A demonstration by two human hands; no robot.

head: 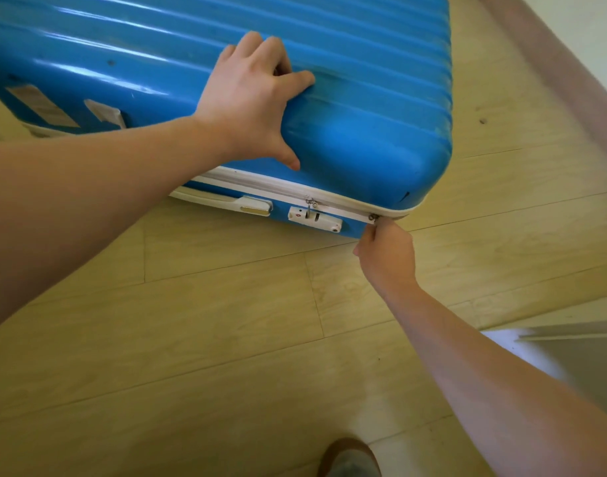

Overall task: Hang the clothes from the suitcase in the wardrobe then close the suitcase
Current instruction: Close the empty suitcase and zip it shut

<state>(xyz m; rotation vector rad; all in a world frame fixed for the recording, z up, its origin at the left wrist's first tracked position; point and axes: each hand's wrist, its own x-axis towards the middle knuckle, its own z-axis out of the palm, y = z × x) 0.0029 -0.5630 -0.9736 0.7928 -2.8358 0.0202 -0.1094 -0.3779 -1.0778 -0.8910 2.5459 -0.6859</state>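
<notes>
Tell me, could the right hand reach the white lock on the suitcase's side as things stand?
Probably yes. The white lock faces the person with nothing covering it, and the right hand pinches a zipper pull just beside it on the blue suitcase; it would only need to let go.

No text is legible; the stickers [40,106] on the suitcase [364,98] are blurred.

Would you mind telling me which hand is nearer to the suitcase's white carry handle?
Left. The left hand presses on the blue lid above the handle; the right hand pinches the zipper pull at the corner, beyond the lock.
</notes>
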